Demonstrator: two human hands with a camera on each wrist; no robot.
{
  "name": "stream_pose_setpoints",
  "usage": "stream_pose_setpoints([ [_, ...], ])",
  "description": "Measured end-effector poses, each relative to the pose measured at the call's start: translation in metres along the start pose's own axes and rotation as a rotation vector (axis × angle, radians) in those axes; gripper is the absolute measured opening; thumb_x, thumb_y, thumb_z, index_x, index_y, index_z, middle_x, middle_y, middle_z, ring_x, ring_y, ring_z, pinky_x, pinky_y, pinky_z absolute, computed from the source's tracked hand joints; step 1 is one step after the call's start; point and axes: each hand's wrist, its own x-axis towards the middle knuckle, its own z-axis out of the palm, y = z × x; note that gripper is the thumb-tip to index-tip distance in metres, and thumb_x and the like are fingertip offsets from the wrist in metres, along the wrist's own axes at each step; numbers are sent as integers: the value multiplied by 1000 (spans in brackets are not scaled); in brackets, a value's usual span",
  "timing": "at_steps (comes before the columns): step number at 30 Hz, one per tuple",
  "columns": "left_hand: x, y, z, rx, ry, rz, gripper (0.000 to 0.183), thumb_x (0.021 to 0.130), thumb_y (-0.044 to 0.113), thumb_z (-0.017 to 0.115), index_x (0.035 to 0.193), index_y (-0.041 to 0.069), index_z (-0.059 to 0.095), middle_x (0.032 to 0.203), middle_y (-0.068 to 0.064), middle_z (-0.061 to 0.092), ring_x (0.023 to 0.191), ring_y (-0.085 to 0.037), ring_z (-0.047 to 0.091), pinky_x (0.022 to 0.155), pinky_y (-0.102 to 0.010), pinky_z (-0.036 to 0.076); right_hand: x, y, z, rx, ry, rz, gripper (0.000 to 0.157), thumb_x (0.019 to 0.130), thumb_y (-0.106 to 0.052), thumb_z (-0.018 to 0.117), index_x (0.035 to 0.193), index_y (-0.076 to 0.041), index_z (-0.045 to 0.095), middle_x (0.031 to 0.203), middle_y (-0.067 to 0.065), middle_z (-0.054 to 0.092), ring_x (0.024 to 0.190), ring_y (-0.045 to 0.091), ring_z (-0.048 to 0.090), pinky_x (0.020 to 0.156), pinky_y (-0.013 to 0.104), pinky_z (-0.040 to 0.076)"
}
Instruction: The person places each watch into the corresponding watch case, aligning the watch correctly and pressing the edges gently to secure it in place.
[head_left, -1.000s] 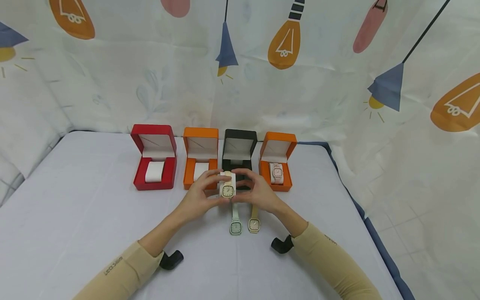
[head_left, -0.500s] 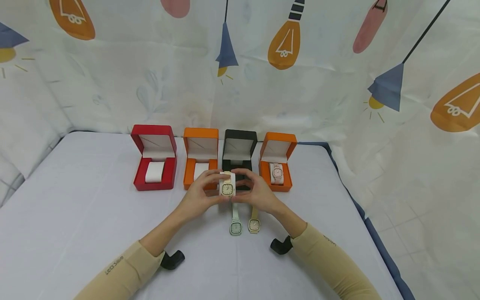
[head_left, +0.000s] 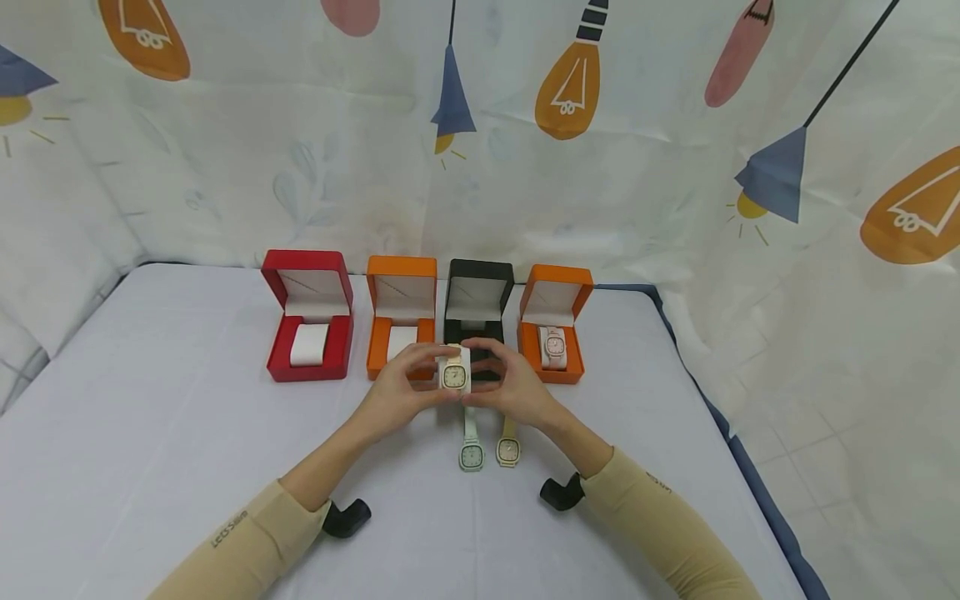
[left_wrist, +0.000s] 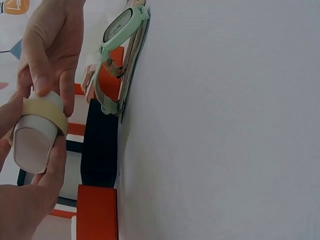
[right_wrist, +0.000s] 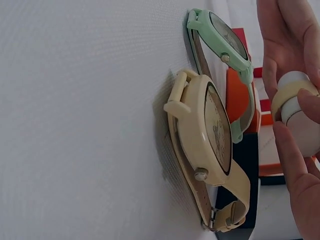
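A cream wristwatch (head_left: 454, 377) is wrapped round a white watch pillow (left_wrist: 37, 145), held up between both hands in front of the black box. My left hand (head_left: 397, 387) grips it from the left, thumb below and fingers above. From the other side my right hand (head_left: 517, 383) holds it the same way. Just below the hands, a mint green watch (head_left: 471, 455) and a yellowish watch (head_left: 507, 450) lie on the table; the right wrist view shows both close up, the yellowish watch (right_wrist: 210, 135) nearer.
Open watch boxes stand in a row at the back: a red box (head_left: 309, 317), an orange box (head_left: 402, 287), a black box (head_left: 480, 287) and another orange box (head_left: 555, 325) with a pink watch (head_left: 553, 347). White pillows sit in the red and left orange boxes. A white cloth covers the table (head_left: 187, 433).
The hands stay almost still round the watch and pillow. The left fingers have shifted slightly lower on it. The boxes and the lying watches have not moved.
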Motion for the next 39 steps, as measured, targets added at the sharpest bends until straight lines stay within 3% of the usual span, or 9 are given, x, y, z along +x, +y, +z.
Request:
stream_pose_setpoints([
  [6,0,0,0,-9,-2,-68,57,86,18,86,138,22,64,138,-3,54,119,-35,57,94,-48,55,0,2,2,13,0,-2,77,81,12,81,147,-12,49,149,8,46,118,35,62,88,38,59],
  [11,1,1,-1,-24,-3,-102,57,87,22,85,139,22,62,141,-5,53,119,-37,58,92,-49,56,-1,2,4,7,-8,-8,78,81,13,80,148,-10,48,150,9,45,119,37,62,88,38,59],
  [24,2,3,-2,-55,-13,-104,57,88,18,85,139,23,61,144,-4,53,122,-38,57,92,-48,56,1,3,2,-34,-8,-18,79,80,11,83,148,-9,47,151,8,44,121,32,60,89,37,59],
  [31,2,3,-3,-5,-24,-100,67,84,15,87,144,23,58,145,-6,53,124,-39,55,98,-56,51,1,0,0,-73,-8,2,79,80,9,84,147,-9,47,149,8,46,122,32,59,88,34,59],
  [39,2,0,-2,-6,-26,-92,66,86,14,86,144,22,57,148,-7,49,128,-41,53,101,-58,48,2,-3,-2,-126,-14,13,79,81,8,84,148,-7,45,146,13,47,118,32,62,86,31,59],
])
